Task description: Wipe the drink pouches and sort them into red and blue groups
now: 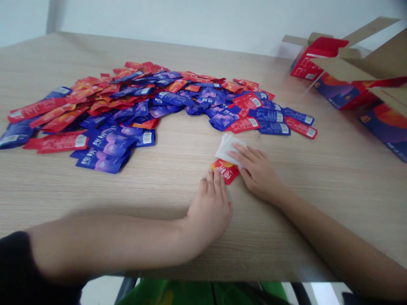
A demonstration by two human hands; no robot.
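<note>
Near the front middle of the table, a red sachet (pixel 227 172) with an orange patch and white characters lies flat. My left hand (pixel 212 203) holds its left edge down with the fingertips pressed together. A folded white tissue (pixel 227 147) covers the sachet's far end. My right hand (pixel 258 171) grips this tissue, its fingers laid over the right side and pressing down. The thumb rests beside the red sachet. Whatever lies under the fingers of both hands is hidden.
A long curved heap of red and blue sachets (pixel 127 101) spreads across the table (pixel 171 169) beyond my hands. Open printed boxes (pixel 343 91) with raised cardboard flaps stand on the right. A pale wall (pixel 190 21) rises behind the table.
</note>
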